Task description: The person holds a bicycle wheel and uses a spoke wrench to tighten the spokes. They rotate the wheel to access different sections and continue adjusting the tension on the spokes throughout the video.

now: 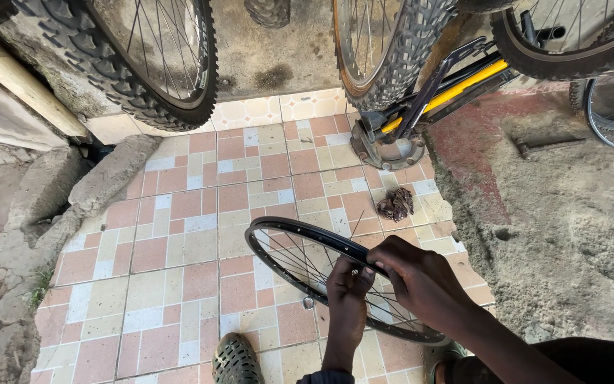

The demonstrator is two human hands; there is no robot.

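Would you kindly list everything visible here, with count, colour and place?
Bare black metal bicycle rim with thin spokes: one, black, on the tiles in the lower centre, held by both hands.
Knobbly tyred bicycle wheels: several, black, along the top.
Yellow and black bicycle frame: one, upper right.
Crumpled brown rag: one, on the tiles beyond the rim.
Pink and cream floor tiles: centre.
Rough concrete ground: grey, right.
Dark perforated clog: one, bottom edge.
Left hand: among the spokes.
Right hand: on the rim.

Open tiles [179, 235] from nine to eleven o'clock of the rim [300, 235]; rag [395, 204] at one, bike wheels [385, 50] crowd twelve.
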